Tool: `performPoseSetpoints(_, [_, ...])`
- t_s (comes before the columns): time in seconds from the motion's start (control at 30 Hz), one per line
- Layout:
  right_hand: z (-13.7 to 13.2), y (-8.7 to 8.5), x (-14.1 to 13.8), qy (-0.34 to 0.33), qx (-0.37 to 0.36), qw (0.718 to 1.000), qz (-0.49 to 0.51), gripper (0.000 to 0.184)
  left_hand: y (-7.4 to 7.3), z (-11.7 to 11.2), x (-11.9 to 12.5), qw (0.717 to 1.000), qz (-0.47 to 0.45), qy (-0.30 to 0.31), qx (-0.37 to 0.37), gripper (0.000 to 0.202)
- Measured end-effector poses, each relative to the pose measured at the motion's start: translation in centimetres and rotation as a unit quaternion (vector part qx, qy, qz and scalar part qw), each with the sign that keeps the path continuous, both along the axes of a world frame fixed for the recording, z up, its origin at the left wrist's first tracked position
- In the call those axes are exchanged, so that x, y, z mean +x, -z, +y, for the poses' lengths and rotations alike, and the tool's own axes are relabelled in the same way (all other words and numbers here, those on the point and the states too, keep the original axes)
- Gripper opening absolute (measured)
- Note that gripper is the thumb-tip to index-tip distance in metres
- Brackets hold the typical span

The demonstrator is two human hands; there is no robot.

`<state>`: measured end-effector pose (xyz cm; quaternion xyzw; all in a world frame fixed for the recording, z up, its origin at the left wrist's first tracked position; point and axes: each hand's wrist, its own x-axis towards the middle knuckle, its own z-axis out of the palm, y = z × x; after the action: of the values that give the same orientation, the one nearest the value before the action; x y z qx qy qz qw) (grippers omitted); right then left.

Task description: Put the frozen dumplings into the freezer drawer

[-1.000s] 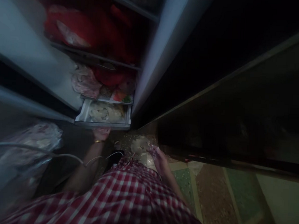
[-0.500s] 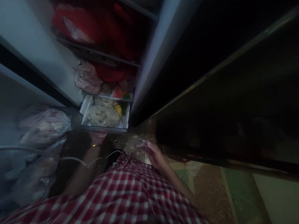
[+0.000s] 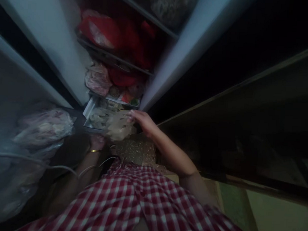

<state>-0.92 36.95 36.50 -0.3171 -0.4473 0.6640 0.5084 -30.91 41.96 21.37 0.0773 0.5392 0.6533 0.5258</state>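
One pale bag of food [image 3: 119,126] hangs from my right hand [image 3: 141,120], fingers pinching its top edge, just over the open freezer drawer [image 3: 89,109]. It looks soft, lumpy, probably slippery. My left hand [image 3: 98,142] grips the drawer's front.

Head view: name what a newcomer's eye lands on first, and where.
The red bags crammed on the upper shelf of the open freezer stand out most in the dim light. Below them, the right hand holds a pale clear bag of food over the pulled-out bottom drawer, while the left hand grips the drawer's front edge. Red-checked cloth fills the foreground.
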Motion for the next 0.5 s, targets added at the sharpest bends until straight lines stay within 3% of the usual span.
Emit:
performPoseSetpoints(0.13, [4.8, 0.1, -3.1, 0.051, 0.046, 0.980, -0.189, 0.032, 0.3, 0.0, 0.1, 0.999, -0.006, -0.031, -0.040, 0.042])
performPoseSetpoints(0.3, [9.5, 0.5, -5.9, 0.056, 0.080, 0.946, -0.309, 0.033, 0.0, -0.1, 0.6, 0.998, -0.023, -0.034, -0.053, 0.042])
performPoseSetpoints(0.5, [12.2, 1.6, -7.3, 0.065, 0.125, 0.879, -0.455, 0.036, -0.3, -0.4, 0.6, 0.997, -0.037, -0.034, -0.057, 0.039])
